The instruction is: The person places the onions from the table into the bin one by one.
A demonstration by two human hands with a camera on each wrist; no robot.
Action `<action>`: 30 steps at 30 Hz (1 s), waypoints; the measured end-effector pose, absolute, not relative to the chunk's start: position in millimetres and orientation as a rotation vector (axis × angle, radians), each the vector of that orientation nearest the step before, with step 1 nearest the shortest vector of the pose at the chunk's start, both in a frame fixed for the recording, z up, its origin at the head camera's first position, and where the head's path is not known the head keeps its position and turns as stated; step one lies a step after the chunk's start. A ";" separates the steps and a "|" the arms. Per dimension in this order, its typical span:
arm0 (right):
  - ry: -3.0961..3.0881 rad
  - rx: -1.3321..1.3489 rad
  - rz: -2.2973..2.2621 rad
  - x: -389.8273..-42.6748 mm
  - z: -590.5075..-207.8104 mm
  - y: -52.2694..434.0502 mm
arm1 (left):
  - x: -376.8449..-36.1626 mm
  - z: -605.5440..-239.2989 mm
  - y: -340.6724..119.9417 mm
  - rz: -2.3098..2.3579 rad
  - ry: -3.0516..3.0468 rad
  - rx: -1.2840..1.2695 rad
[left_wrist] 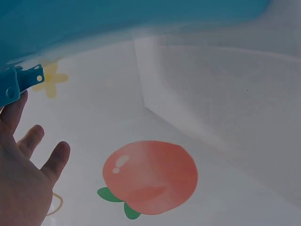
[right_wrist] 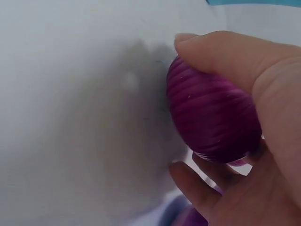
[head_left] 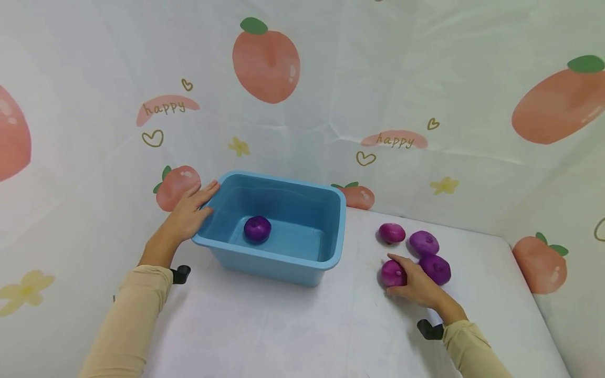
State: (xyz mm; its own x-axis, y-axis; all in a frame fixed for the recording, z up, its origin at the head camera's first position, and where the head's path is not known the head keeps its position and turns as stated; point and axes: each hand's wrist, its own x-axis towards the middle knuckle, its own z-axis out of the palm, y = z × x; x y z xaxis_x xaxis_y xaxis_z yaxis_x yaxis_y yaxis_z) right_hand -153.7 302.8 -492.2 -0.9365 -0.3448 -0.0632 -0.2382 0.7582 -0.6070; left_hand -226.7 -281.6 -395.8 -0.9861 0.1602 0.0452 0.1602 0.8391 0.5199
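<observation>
Purple onion sat gripped in right hand, well right of blue tub; left hand lay flat, open on tub's rim.

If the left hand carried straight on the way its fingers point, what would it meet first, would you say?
Probably the peach-print backdrop: the left hand rests along the blue tub's left rim, fingers pointing past its far corner. Depth is hard to judge.
</observation>
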 end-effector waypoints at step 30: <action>2.838 -0.539 -1.163 -203.4 -364.5 258.2 | -228.0 -396.2 -280.8 0.859 2.998 0.231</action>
State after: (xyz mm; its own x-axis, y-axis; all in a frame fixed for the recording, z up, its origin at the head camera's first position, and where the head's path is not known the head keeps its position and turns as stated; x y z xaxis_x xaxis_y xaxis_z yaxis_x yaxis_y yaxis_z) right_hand -203.4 258.2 -364.5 -0.9397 -0.3258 0.1043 -0.3053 0.6613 -0.6852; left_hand -228.0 -280.8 -396.2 -0.9890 0.1456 0.0270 0.1378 0.8382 0.5276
